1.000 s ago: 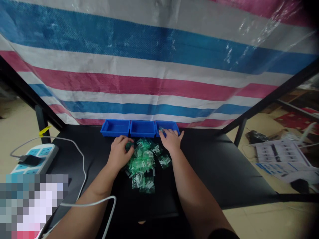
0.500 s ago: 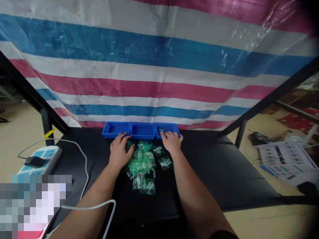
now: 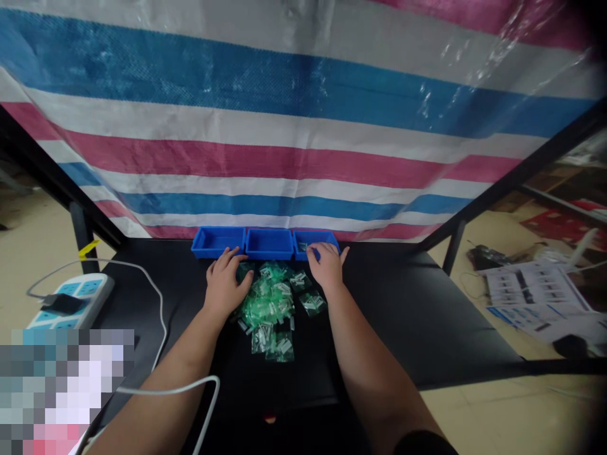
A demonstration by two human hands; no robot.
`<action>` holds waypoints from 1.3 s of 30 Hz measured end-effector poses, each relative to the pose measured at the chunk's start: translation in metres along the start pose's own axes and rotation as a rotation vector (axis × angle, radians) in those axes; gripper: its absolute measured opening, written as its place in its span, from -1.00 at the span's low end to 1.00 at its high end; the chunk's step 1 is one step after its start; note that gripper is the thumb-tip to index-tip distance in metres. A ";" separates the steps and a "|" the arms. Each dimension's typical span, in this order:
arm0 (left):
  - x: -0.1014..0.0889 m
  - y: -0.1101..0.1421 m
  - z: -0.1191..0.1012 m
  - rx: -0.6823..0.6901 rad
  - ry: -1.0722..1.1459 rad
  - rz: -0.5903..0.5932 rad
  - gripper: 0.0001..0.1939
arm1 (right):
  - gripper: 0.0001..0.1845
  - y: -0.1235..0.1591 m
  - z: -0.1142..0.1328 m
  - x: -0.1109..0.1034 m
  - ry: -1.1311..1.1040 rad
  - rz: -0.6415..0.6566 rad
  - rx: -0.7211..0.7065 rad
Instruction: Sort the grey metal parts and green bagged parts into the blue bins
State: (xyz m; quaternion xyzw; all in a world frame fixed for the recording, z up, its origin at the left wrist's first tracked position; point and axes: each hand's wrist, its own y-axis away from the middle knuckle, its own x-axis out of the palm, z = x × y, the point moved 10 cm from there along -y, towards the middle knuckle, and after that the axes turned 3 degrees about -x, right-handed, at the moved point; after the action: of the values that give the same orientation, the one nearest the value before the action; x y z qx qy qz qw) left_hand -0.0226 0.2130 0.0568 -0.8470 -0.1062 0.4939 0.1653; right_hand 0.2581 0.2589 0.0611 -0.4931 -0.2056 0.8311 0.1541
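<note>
A pile of small clear green-tinted plastic bags (image 3: pixel 268 303) with pale strip-like pieces inside lies on the black table. My left hand (image 3: pixel 226 283) rests palm down at the pile's left edge, its fingers spread and holding nothing. Three blue bins stand in a row behind the pile: a left bin (image 3: pixel 218 254), a middle bin (image 3: pixel 269 255) and a right bin (image 3: pixel 301 256). My right hand (image 3: pixel 327 265) is over the front of the right bin, thumb and fingers drawn together; what is between them is hidden. Small pale pieces (image 3: pixel 303 246) show inside that bin.
On the left are a white power strip (image 3: pixel 102 292) with a black plug (image 3: pixel 61 304) and a white cable (image 3: pixel 164 316) crossing near my left forearm. A striped sheet (image 3: pixel 284 161) hangs behind the bins. Papers (image 3: pixel 531 287) lie beyond the table at right.
The view has shifted slightly. My right hand's fingers have drawn in toward the thumb at the right bin. The left hand stays beside the pile.
</note>
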 end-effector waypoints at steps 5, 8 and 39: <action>0.000 0.000 0.000 -0.003 0.011 0.000 -0.66 | -0.81 0.008 -0.008 -0.019 -0.026 -0.098 -0.050; -0.001 -0.001 0.000 0.003 0.020 0.001 -0.65 | -0.78 0.009 -0.017 -0.019 -0.083 -0.086 -0.067; 0.001 -0.001 -0.020 0.183 0.323 0.035 -0.84 | -0.65 0.014 -0.026 0.007 -0.947 0.214 0.251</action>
State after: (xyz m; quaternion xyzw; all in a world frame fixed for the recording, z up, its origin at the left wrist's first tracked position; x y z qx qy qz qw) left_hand -0.0052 0.2103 0.0655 -0.8985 -0.0180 0.3620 0.2477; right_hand 0.2767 0.2549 0.0378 -0.0576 -0.0996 0.9932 0.0161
